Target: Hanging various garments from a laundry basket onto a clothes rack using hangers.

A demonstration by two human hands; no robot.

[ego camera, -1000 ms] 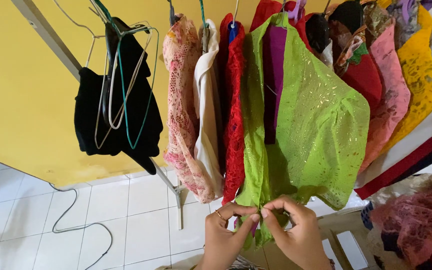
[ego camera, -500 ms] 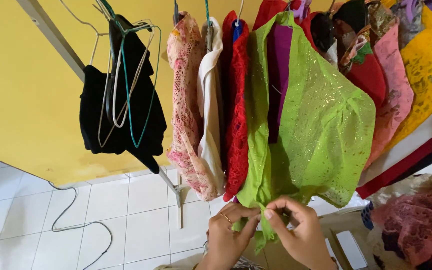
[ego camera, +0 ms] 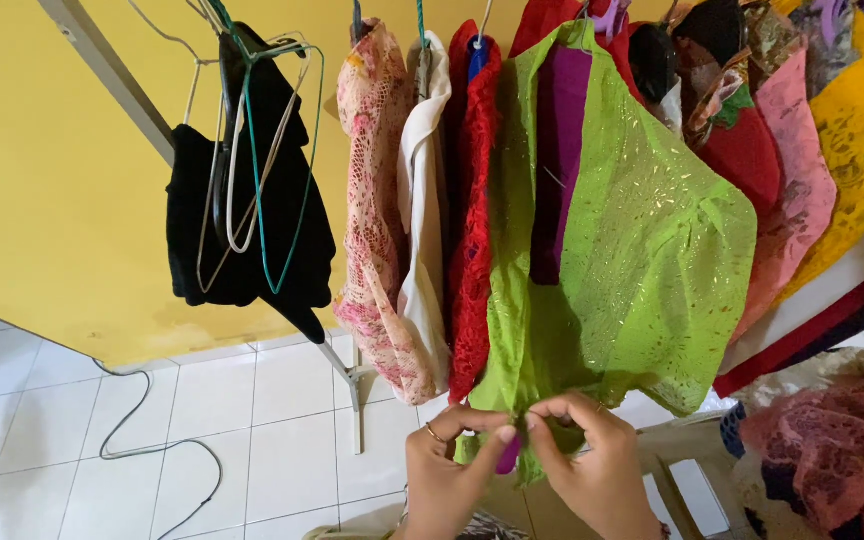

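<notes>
The green blouse (ego camera: 612, 250) hangs on the rack (ego camera: 112, 75) between red garments; left hand (ego camera: 447, 475) and right hand (ego camera: 592, 470) pinch its bottom hem. It looks light, soft, limp; best held at the hem edge.

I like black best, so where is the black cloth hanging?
In the head view, the black cloth hangs upper left on the slanted grey rail, under empty wire hangers, left of the pink lace garment.
</notes>
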